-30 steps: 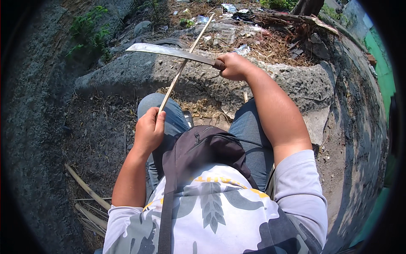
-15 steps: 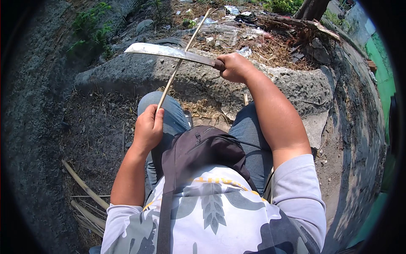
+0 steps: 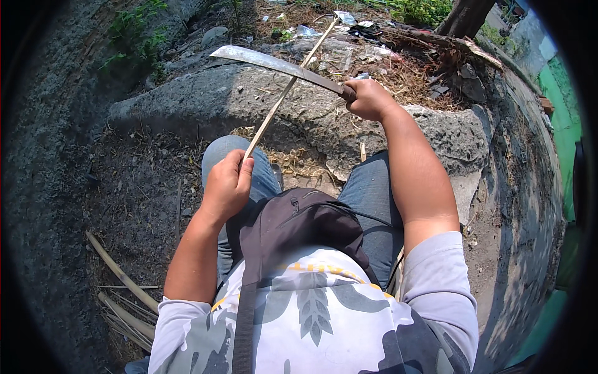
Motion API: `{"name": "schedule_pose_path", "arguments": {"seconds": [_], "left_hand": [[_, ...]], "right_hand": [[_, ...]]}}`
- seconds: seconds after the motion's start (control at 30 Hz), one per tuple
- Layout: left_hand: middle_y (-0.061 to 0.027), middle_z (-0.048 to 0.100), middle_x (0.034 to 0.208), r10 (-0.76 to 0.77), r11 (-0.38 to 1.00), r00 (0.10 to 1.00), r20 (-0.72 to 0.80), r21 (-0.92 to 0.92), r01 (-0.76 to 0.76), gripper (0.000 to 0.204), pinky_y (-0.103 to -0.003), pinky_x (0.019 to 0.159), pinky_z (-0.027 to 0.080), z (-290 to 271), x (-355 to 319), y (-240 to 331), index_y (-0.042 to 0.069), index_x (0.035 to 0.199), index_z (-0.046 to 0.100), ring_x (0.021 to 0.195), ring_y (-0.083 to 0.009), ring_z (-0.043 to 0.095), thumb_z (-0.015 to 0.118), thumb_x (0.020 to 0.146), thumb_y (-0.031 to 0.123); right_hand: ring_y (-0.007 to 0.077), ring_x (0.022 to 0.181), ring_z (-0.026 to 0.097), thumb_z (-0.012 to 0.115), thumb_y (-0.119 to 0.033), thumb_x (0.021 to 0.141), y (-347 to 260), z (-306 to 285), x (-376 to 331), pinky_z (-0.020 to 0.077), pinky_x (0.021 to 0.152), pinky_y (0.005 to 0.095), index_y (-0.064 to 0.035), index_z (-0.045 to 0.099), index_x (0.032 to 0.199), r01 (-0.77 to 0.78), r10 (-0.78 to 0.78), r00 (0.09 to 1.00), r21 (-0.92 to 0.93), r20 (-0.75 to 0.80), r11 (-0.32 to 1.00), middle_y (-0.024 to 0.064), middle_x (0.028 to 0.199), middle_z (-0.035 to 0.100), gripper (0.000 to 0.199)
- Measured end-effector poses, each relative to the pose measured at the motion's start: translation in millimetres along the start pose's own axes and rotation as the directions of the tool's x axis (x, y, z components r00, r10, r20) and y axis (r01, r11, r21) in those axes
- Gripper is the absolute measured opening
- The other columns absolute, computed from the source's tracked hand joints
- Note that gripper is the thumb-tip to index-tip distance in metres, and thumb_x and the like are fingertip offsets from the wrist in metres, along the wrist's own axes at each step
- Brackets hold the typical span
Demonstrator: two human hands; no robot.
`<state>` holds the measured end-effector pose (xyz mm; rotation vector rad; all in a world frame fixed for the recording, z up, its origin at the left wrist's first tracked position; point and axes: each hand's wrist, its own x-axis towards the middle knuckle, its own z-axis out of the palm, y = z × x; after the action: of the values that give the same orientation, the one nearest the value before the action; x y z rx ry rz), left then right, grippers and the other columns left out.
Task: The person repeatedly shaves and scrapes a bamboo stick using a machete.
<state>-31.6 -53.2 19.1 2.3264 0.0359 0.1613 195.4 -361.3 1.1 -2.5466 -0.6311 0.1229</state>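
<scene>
My left hand (image 3: 229,184) is closed round the near end of a long, thin, pale wooden strip (image 3: 272,113), above my left knee. The strip slants up and away to the right, its far end over the littered ground. In my right hand (image 3: 372,100) is the dark handle of a machete (image 3: 278,65), gripped by closed fingers. Its long, slightly curved blade points left and crosses the strip beyond its middle. Whether the edge bites into the wood cannot be made out.
A rough concrete slab (image 3: 187,93) runs across in front of my knees. Several pale strips and curved stalks (image 3: 124,274) lie at lower left. A dark bag (image 3: 305,221) rests on my lap. Beyond the slab are dry litter and a tree trunk (image 3: 460,17).
Both hands have shifted to the right, the right one also slightly down. The strip's far end has swung right, and the machete now tilts more, its handle end lower.
</scene>
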Motion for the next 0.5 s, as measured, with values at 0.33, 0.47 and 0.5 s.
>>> {"name": "schedule_pose_path", "arguments": {"seconds": [0.33,0.47,0.5], "left_hand": [[-0.0203,0.068,0.080,0.014,0.996,1.000,0.028,0.087,-0.016,0.021,-0.043,0.066,0.050,-4.2,-1.8,10.4,-0.002,0.106,0.066,0.072,-0.0355,0.067,0.062,0.103,0.018],[-0.0192,0.068,0.080,-0.053,0.997,0.997,0.057,0.059,0.050,0.021,-0.041,0.066,0.050,-7.8,-13.3,3.6,-0.002,0.108,0.066,0.070,-0.0330,0.066,0.061,0.103,0.019],[-0.0192,0.068,0.080,-0.057,0.997,0.997,0.056,0.060,0.053,0.021,-0.041,0.066,0.050,-8.5,-14.1,3.0,-0.002,0.108,0.066,0.070,-0.0330,0.066,0.061,0.103,0.019]], "right_hand": [[0.0359,0.099,0.071,0.064,-0.009,0.079,-26.4,-9.6,-3.8,0.0549,0.085,0.0476,-0.0151,0.072,0.101,0.031,-0.010,0.991,-0.161,0.130,0.986,0.0133,0.100,0.075,0.024],[0.0352,0.098,0.072,0.063,-0.009,0.083,4.5,-8.8,0.0,0.0549,0.086,0.0446,-0.0128,0.074,0.108,-0.151,0.149,0.984,0.023,0.094,0.988,0.0170,0.102,0.076,0.028],[0.0352,0.098,0.072,0.063,-0.010,0.084,2.7,-10.1,-0.3,0.0549,0.086,0.0443,-0.0113,0.074,0.109,-0.158,0.157,0.984,0.011,0.082,0.987,0.0179,0.102,0.076,0.027]]}}
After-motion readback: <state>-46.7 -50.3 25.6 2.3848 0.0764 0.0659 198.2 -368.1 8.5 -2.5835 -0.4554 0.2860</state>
